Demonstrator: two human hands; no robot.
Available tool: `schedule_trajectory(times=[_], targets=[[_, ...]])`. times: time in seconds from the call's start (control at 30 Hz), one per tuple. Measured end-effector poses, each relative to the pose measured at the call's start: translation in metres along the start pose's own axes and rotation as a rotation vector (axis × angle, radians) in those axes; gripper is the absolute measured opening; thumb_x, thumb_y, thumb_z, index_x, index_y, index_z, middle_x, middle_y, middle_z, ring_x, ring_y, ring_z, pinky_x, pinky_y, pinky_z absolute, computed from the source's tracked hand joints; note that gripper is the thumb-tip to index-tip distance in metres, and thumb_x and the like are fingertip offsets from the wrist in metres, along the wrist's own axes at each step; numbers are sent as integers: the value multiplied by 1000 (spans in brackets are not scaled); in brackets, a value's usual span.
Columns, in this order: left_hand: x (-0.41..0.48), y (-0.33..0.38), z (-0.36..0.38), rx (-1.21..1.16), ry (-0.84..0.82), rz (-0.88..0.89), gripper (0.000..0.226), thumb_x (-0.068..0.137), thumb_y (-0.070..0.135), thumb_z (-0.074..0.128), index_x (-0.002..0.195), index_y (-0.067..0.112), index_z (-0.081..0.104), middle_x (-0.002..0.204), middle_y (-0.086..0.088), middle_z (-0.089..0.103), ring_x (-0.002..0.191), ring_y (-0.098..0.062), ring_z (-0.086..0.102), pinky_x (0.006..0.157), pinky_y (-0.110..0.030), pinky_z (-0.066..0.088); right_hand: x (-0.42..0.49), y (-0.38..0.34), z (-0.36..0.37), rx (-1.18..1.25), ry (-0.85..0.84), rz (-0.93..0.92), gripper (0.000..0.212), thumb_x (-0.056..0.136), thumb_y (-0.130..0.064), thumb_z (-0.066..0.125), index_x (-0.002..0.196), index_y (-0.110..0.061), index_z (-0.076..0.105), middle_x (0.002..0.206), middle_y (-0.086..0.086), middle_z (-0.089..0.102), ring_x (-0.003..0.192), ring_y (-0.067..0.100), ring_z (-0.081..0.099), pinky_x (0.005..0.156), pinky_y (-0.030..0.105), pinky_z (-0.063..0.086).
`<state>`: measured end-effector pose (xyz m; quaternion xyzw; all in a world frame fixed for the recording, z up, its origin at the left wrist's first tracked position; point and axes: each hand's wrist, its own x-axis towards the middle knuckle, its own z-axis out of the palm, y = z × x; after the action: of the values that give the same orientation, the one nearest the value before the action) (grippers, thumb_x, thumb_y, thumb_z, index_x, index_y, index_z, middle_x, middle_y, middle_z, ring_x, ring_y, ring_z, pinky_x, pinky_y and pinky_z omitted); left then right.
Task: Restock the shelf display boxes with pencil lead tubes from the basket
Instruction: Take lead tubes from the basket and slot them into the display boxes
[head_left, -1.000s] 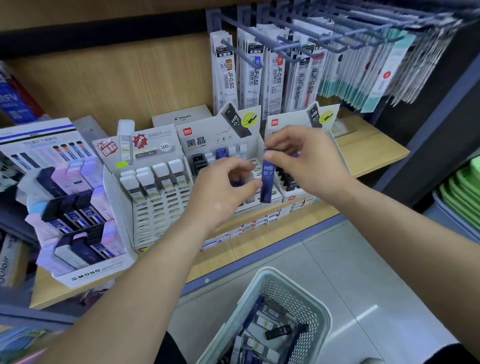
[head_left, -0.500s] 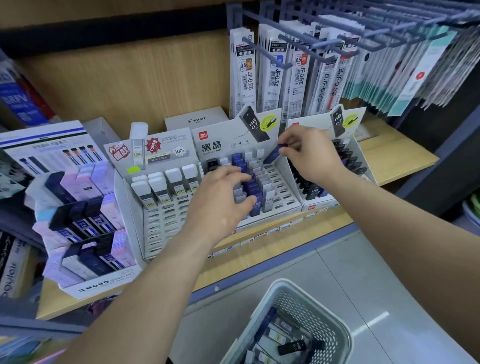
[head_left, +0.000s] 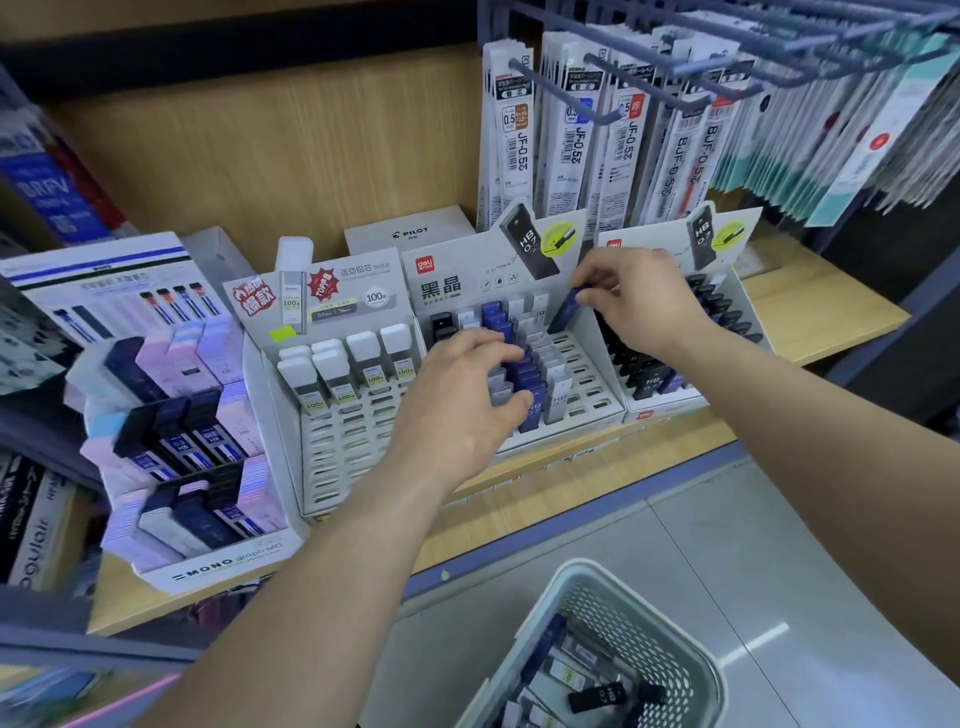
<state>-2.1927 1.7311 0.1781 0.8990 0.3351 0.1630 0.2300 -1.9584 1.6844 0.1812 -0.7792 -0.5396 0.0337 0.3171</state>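
Observation:
A white slotted display box (head_left: 587, 358) stands in the middle of the wooden shelf, with a column of blue lead tubes (head_left: 524, 369) and some grey ones in its slots. My right hand (head_left: 639, 296) pinches one blue lead tube (head_left: 569, 309), tilted over the box's upper right slots. My left hand (head_left: 462, 395) rests on the tubes in the box's left columns, fingers curled over them; what it holds is hidden. A pale perforated basket (head_left: 623, 613) with several tubes sits low at the right.
Another display box (head_left: 670, 410) of black tubes stands to the right, a white-capped tube box (head_left: 337, 410) to the left, and a MONO box (head_left: 208, 571) further left. Refill packs (head_left: 571, 135) hang on hooks above. The shelf's front edge (head_left: 571, 493) runs below the boxes.
The right hand carried the blue tube from in front of the box up to its upper right slots. The left hand moved onto the tubes in the left columns. The camera came closer.

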Motion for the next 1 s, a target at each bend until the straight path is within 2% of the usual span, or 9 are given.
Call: schedule_trajectory(times=[0.17,0.23,0.33,0.4,0.5,0.67,0.8,0.9,1.0], targets=[[1,-1,1,5,2,4,43,91,36,68,133,28,60,144,10,48,135,-12,39,112,-27,28,8,-1,10,-124,90,-79,11,89,-11,69,97,-17,74,90,-4,57,88,24,61,77,35,51],[1,0,1,7,-7,1,44,91,37,68,134,29,60,146,11,47,136,-12,39,113,-29,29,10,-2,15,-173,110,-76,12,89,-13,69,98,-19,74,95,-1,61,93,26,61,76,40,53],[-2,2,-2,11,-14,-4,47,92,38,67,137,29,57,150,12,45,139,-11,38,115,-29,29,10,-4,20,-225,40,-59,21,92,-15,66,110,-19,74,111,4,65,108,28,57,83,38,51],[-4,4,-6,16,6,2,49,92,38,66,139,29,56,150,11,44,139,-10,37,113,-26,27,7,-8,16,-228,19,-55,24,91,-18,68,114,-20,73,115,5,63,111,28,56,85,36,50],[-11,7,-14,8,34,15,47,93,37,65,139,29,55,147,12,46,136,-10,39,105,-18,25,-7,-14,3,-163,66,-13,24,88,-19,70,112,-17,73,111,6,62,100,27,59,81,38,52],[-45,20,-20,-14,10,42,40,93,39,64,132,30,59,139,11,51,132,-11,42,105,-24,29,-81,-21,-26,-65,95,52,18,88,-22,74,105,-19,73,101,-3,60,84,13,55,81,32,51],[-88,29,-7,-5,-120,109,34,92,38,66,124,30,62,126,11,56,119,-10,48,90,-22,32,-161,-10,-25,-25,-27,198,11,89,-32,72,97,-25,71,99,-7,63,80,11,61,74,29,49],[-124,19,20,17,-295,80,37,91,38,66,126,28,62,125,9,58,112,-11,53,93,-28,41,-222,5,-9,-5,-128,310,12,92,-31,69,97,-20,70,101,-2,67,80,15,61,73,32,49],[-161,-1,58,90,-498,28,39,93,41,65,128,24,59,119,11,56,108,-8,54,88,-26,42,-281,19,15,53,-171,463,18,94,-28,67,107,-16,70,106,0,65,85,16,59,73,26,42]])
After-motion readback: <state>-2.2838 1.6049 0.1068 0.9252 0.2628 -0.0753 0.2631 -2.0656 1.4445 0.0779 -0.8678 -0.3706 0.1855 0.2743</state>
